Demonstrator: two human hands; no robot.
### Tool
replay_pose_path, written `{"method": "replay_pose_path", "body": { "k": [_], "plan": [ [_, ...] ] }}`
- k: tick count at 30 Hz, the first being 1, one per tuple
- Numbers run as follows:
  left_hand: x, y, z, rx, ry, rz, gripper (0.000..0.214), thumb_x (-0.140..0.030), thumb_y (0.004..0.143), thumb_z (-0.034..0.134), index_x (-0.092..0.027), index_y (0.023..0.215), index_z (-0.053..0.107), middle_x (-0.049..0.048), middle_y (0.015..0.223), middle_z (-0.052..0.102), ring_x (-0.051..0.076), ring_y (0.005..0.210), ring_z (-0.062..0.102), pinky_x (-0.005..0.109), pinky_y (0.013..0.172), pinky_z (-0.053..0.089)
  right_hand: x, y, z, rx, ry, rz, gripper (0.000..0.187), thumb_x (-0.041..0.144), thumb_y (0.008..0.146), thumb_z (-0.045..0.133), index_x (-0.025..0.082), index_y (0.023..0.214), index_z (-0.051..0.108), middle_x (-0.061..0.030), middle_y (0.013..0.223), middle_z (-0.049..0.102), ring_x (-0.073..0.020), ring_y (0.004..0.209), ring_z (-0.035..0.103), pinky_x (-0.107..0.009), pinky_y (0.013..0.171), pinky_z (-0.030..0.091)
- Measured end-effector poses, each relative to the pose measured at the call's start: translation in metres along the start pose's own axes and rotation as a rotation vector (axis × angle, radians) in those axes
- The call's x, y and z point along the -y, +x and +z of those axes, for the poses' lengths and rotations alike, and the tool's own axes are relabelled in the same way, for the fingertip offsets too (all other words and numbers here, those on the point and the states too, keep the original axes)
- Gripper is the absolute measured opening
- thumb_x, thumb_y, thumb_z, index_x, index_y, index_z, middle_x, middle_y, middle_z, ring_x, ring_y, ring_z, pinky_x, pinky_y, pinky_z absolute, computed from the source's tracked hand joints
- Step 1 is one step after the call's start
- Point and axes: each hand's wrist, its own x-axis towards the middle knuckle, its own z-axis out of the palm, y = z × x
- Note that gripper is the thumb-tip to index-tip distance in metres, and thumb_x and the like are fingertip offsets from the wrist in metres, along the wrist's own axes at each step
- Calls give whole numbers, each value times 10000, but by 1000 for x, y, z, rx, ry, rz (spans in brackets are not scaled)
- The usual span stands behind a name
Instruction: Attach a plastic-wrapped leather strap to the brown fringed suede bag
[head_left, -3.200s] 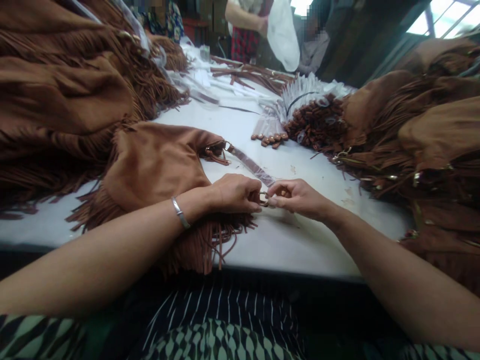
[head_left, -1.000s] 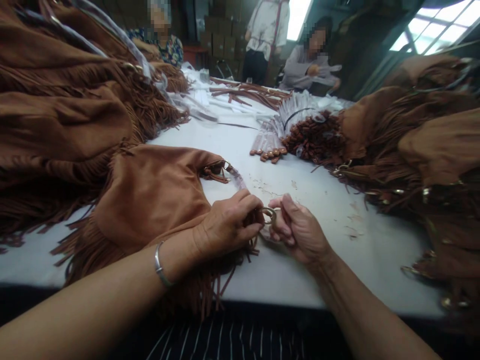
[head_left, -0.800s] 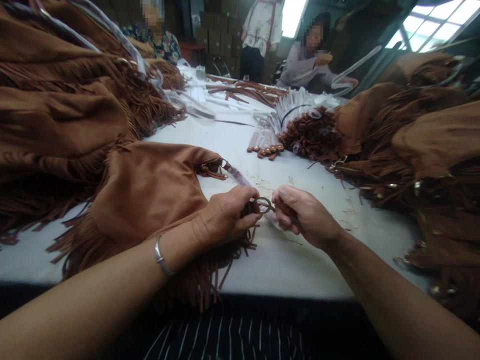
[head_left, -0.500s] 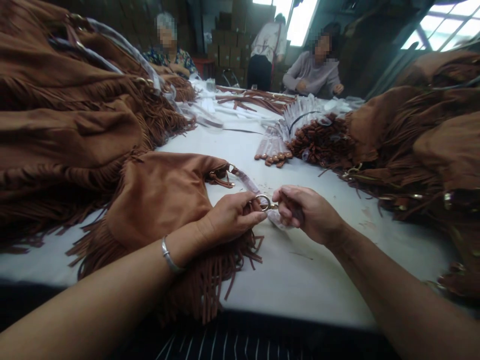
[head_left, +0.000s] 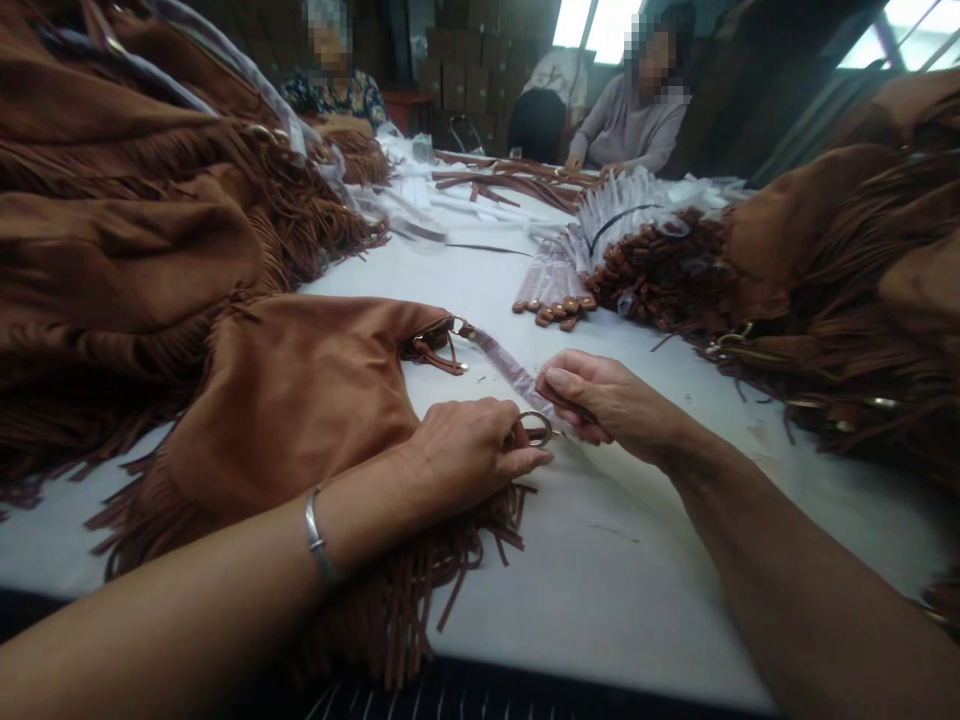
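A brown fringed bag lies on the white table in front of me. From its top corner a strap in clear wrapping runs toward my hands. My left hand pinches a metal ring between thumb and fingers, its wrist resting over the bag's lower edge. Just to the right, my right hand is closed around the brown strap end beside the ring. Its fingers hide part of that end. A zip pull with brown tassels hangs by the bag's corner.
Fringed brown bags are heaped at left and right. Bundled wrapped straps lie beyond my right hand, with loose brown strips farther back. Two people sit across the table; another person bends behind.
Both hands have shifted slightly down, with the ring still in my left. My right hand now shows a brown strap end in its grip. The person at far right has lowered their hands.
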Motion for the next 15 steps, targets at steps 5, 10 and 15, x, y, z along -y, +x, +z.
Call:
{"method": "replay_pose_path", "body": {
  "k": [5, 10, 15],
  "plan": [
    [-3, -1, 1, 64, 164, 69, 356, -516, 843, 442, -183, 804, 563, 19, 760, 623, 165, 620, 568, 249, 526, 362, -12, 5, 4, 91, 102, 56, 314, 424, 796, 596, 136, 700, 517, 64, 470, 429, -22, 342, 310, -129, 310, 201],
    [-5, 0, 0, 98, 319, 101, 405, -531, 872, 360, -166, 826, 530, 55, 765, 614, 215, 637, 587, 296, 541, 415, -21, 6, 0, 161, 211, 108, 318, 395, 762, 644, 129, 639, 520, 56, 470, 427, -26, 367, 320, -132, 330, 215],
    [-5, -2, -1, 167, 329, 237, 390, -519, 886, 346, -166, 838, 504, 55, 787, 613, 214, 660, 597, 302, 569, 439, -23, 6, -4, 158, 313, 128, 350, 396, 800, 604, 139, 596, 482, 74, 441, 368, -19, 330, 232, -148, 309, 188]
  ]
}}
